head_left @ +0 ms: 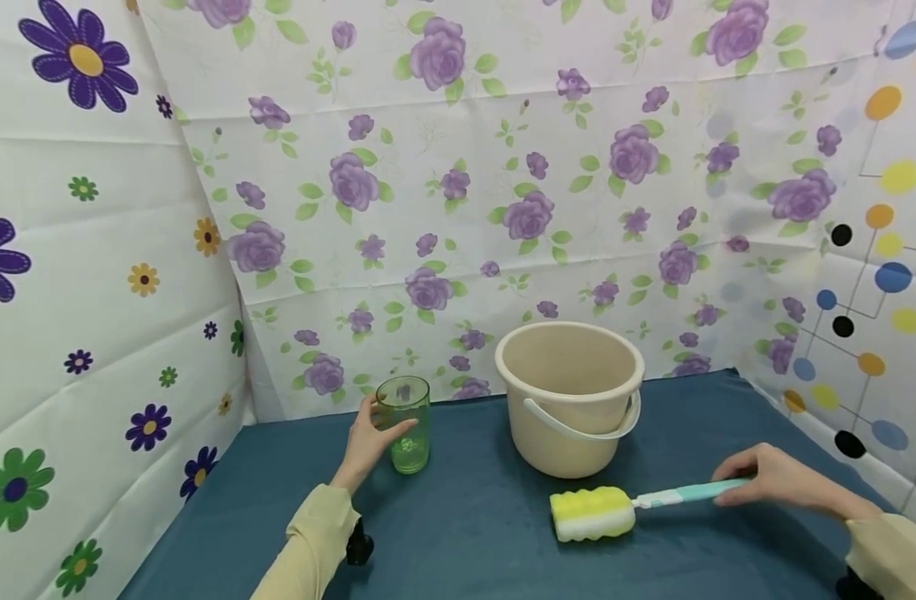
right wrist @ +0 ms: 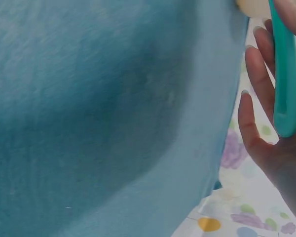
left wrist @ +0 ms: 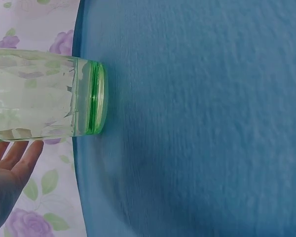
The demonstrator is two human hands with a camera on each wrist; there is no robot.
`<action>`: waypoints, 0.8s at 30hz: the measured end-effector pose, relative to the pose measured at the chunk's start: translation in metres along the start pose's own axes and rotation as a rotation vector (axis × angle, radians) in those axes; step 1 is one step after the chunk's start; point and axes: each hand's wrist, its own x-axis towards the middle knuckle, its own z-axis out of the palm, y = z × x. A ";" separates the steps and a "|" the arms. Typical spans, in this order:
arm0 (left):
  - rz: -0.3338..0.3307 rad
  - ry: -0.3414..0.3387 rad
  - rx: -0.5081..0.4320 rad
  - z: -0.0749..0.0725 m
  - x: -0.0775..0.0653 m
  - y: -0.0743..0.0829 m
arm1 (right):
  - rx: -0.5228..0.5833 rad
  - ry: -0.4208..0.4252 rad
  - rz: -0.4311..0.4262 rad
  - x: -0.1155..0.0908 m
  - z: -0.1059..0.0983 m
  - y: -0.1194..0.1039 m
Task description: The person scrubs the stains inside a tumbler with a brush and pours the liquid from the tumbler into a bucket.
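Observation:
A clear green drinking glass (head_left: 410, 442) stands upright on the blue cloth, left of centre. My left hand (head_left: 370, 442) holds it from the left side, thumb across the front and fingers at the far side near the rim. In the left wrist view, fingers (left wrist: 19, 160) lie along the wall of the glass (left wrist: 44, 98). On the right, my right hand (head_left: 765, 479) pinches the teal handle end of a sponge bottle brush (head_left: 593, 514). Its yellow and white sponge head points left. The right wrist view shows the teal handle (right wrist: 287, 74) between thumb and fingers; the sponge is out of that view.
A cream bucket (head_left: 566, 433) with a white handle stands behind the brush, right of the glass. Blue cloth (head_left: 458, 542) covers the table. A rose-patterned sheet (head_left: 473, 167) hangs at the back, with patterned sheets on the left and right sides.

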 end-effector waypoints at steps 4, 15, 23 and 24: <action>0.004 -0.012 0.003 -0.004 -0.003 0.002 | 0.083 -0.032 -0.006 0.002 -0.004 -0.008; 0.019 -0.038 -0.013 -0.011 -0.016 0.005 | 0.088 0.012 0.070 0.003 -0.008 -0.030; 0.027 -0.048 -0.064 -0.016 -0.026 0.002 | 0.074 0.040 0.103 0.004 -0.008 -0.042; 0.025 -0.049 -0.072 -0.017 -0.028 0.002 | 0.081 0.041 0.104 0.003 -0.008 -0.043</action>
